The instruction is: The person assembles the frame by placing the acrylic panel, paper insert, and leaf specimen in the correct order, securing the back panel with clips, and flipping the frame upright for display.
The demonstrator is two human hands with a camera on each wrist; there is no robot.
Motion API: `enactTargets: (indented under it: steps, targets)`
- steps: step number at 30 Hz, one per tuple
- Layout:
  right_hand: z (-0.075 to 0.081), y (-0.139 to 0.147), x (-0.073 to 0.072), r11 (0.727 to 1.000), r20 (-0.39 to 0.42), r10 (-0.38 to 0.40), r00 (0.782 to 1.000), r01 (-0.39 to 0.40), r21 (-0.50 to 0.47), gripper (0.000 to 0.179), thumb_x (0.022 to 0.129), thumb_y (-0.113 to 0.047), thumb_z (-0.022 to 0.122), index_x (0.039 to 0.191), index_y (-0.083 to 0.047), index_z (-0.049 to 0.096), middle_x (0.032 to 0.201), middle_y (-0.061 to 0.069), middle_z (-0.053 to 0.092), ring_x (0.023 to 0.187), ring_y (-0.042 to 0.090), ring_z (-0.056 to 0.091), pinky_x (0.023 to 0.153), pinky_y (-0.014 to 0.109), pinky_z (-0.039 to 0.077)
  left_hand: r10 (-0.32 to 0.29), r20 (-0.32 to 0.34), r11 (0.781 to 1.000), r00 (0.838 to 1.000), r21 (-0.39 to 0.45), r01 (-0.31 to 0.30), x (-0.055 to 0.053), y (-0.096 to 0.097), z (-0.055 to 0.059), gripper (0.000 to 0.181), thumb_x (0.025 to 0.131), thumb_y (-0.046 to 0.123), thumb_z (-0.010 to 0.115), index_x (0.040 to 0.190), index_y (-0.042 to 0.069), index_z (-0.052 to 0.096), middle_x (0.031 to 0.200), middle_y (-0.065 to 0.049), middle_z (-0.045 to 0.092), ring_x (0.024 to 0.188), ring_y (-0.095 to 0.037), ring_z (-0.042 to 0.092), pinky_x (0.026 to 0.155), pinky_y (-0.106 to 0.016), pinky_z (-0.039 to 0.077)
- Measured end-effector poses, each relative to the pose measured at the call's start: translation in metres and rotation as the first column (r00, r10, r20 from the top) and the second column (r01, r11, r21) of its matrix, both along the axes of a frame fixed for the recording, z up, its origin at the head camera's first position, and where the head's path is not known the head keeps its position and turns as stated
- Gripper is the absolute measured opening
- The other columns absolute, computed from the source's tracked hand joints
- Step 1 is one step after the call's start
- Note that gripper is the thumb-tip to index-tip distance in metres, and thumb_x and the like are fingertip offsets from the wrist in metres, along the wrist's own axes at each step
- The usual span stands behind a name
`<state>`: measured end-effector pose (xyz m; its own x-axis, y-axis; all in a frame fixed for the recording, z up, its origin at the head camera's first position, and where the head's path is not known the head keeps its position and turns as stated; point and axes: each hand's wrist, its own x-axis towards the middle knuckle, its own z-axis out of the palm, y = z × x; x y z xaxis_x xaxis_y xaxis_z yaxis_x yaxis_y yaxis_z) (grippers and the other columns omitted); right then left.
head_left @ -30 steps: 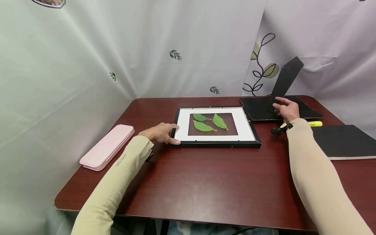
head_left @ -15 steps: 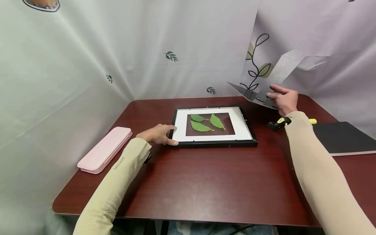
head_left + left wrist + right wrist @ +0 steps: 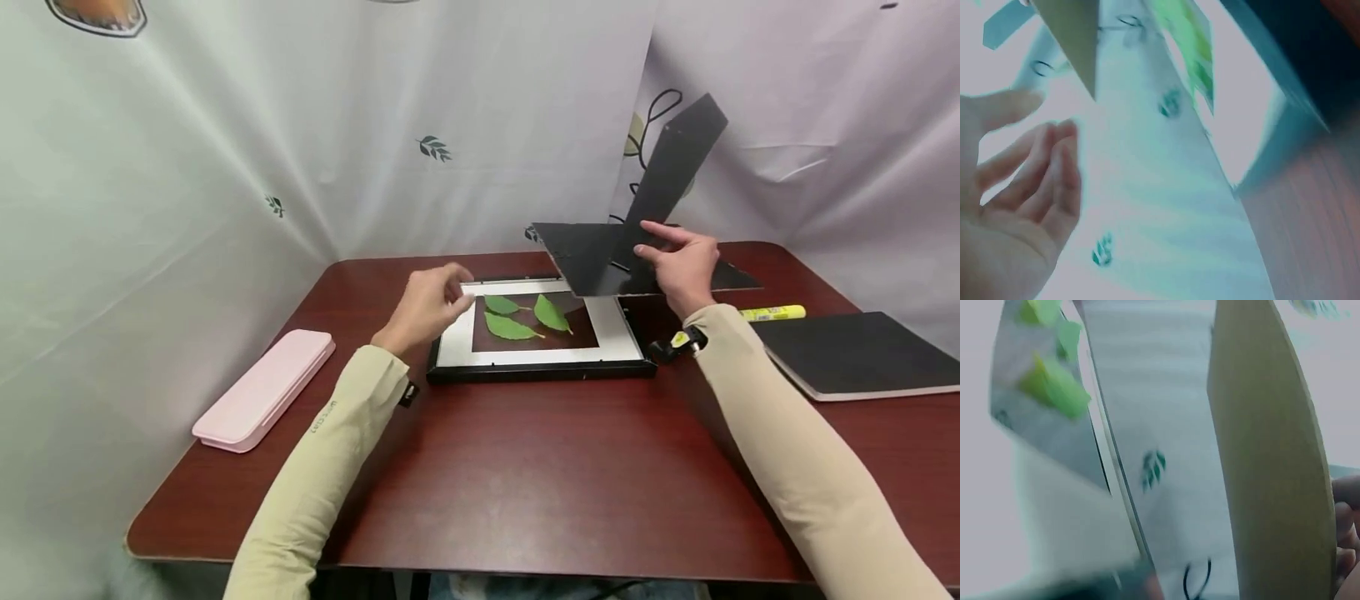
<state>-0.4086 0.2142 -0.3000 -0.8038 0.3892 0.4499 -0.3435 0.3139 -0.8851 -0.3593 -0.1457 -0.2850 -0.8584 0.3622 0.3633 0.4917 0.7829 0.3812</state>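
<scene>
A black picture frame [image 3: 540,374] lies face down on the table, with a white mat [image 3: 618,329] and several green leaves [image 3: 552,315] showing inside it. My right hand [image 3: 684,267] grips the black backing board [image 3: 573,250] near the base of its raised easel leg [image 3: 678,154]. The board hangs over the frame's far right part and hides that corner. Its brown underside [image 3: 1266,456] fills much of the right wrist view. Above the frame's left edge, my left hand [image 3: 427,307] is raised with fingers loosely bent, holding nothing.
A pink case [image 3: 266,387] lies along the table's left side. To the right are a yellow highlighter [image 3: 774,313] and a black-covered notebook [image 3: 870,354]. A pale curtain [image 3: 360,150] hangs right behind the table [image 3: 480,475].
The backing board has been lifted off the table at the far right and carried left, over the frame. My left hand has let go of the frame's left edge and risen.
</scene>
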Motion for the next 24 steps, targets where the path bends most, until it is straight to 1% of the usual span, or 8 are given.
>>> enactTargets:
  steps: [2, 4, 7, 9, 12, 16, 19, 24]
  targets:
    - [0.0, -0.015, 0.005, 1.0, -0.05, 0.006, 0.999, -0.005, 0.024, 0.036, 0.079, -0.006, 0.084, 0.112, -0.019, 0.079, 0.072, -0.023, 0.062, 0.053, -0.005, 0.051, 0.053, 0.013, 0.041, -0.003, 0.034, 0.983, 0.999, 0.184, -0.003, 0.0, 0.013, 0.002, 0.032, 0.096, 0.023, 0.064, 0.126, 0.009, 0.061, 0.098, -0.011, 0.072, 0.089, -0.022, 0.071, 0.081, -0.037, 0.056]
    - [-0.001, -0.029, 0.011, 0.999, -0.091, 0.002, 0.996, 0.003, 0.054, 0.035, 0.079, -0.007, 0.083, 0.111, -0.019, 0.079, 0.073, -0.024, 0.062, 0.054, -0.007, 0.051, 0.054, 0.013, 0.041, -0.049, 0.148, 0.932, 0.988, 0.363, -0.008, 0.001, 0.026, 0.001, 0.042, 0.099, 0.029, 0.062, 0.137, 0.013, 0.052, 0.11, -0.013, 0.071, 0.098, -0.024, 0.073, 0.084, -0.038, 0.058]
    - [-0.003, -0.05, 0.021, 0.996, -0.131, 0.015, 0.991, -0.003, 0.087, 0.035, 0.078, -0.007, 0.083, 0.11, -0.019, 0.08, 0.074, -0.023, 0.062, 0.053, -0.01, 0.051, 0.058, 0.012, 0.04, -0.171, 0.307, 0.807, 0.936, 0.589, -0.046, 0.002, 0.042, -0.005, 0.056, 0.1, 0.034, 0.061, 0.149, 0.017, 0.038, 0.13, -0.018, 0.064, 0.11, -0.031, 0.071, 0.092, -0.04, 0.058]
    - [-0.004, -0.061, 0.029, 0.993, -0.156, 0.026, 0.987, -0.007, 0.118, 0.034, 0.078, -0.006, 0.083, 0.109, -0.02, 0.08, 0.075, -0.019, 0.064, 0.052, -0.011, 0.051, 0.059, 0.011, 0.04, -0.231, 0.346, 0.725, 0.91, 0.685, -0.076, 0.003, 0.048, -0.01, 0.058, 0.099, 0.028, 0.063, 0.149, 0.015, 0.037, 0.135, -0.019, 0.06, 0.111, -0.03, 0.07, 0.092, -0.038, 0.058]
    - [-0.003, -0.075, 0.04, 0.984, -0.192, 0.077, 0.978, -0.044, 0.17, 0.034, 0.079, -0.006, 0.082, 0.11, -0.021, 0.08, 0.08, -0.006, 0.069, 0.054, -0.011, 0.051, 0.06, 0.013, 0.041, -0.271, 0.347, 0.636, 0.898, 0.765, -0.103, 0.005, 0.049, -0.014, 0.055, 0.095, 0.014, 0.068, 0.144, 0.009, 0.044, 0.131, -0.02, 0.061, 0.102, -0.021, 0.069, 0.086, -0.03, 0.059]
    - [0.004, -0.081, 0.049, 0.961, -0.169, 0.138, 0.976, -0.091, 0.26, 0.041, 0.081, -0.01, 0.082, 0.118, -0.028, 0.077, 0.088, 0.01, 0.072, 0.057, -0.007, 0.055, 0.059, 0.015, 0.042, -0.265, 0.34, 0.576, 0.902, 0.806, -0.135, 0.01, 0.045, -0.013, 0.054, 0.09, -0.001, 0.068, 0.141, 0.004, 0.048, 0.124, -0.024, 0.063, 0.092, -0.013, 0.068, 0.076, -0.022, 0.055]
    - [0.01, -0.077, 0.049, 0.919, -0.095, 0.169, 0.981, -0.122, 0.374, 0.054, 0.082, -0.017, 0.083, 0.131, -0.034, 0.067, 0.101, 0.011, 0.073, 0.065, 0.002, 0.062, 0.06, 0.019, 0.043, -0.213, 0.333, 0.564, 0.919, 0.81, -0.162, 0.014, 0.042, -0.007, 0.058, 0.089, -0.005, 0.068, 0.142, 0.003, 0.047, 0.128, -0.025, 0.062, 0.102, -0.021, 0.07, 0.076, -0.021, 0.055]
    - [0.013, -0.052, 0.041, 0.804, 0.069, 0.18, 0.981, -0.187, 0.564, 0.062, 0.088, -0.027, 0.077, 0.146, -0.029, 0.054, 0.12, 0.01, 0.073, 0.081, 0.022, 0.067, 0.066, 0.028, 0.045, -0.166, 0.317, 0.569, 0.934, 0.804, -0.172, 0.019, 0.039, -0.001, 0.062, 0.088, -0.005, 0.069, 0.145, 0.008, 0.047, 0.126, -0.015, 0.065, 0.11, -0.022, 0.069, 0.081, -0.021, 0.054]
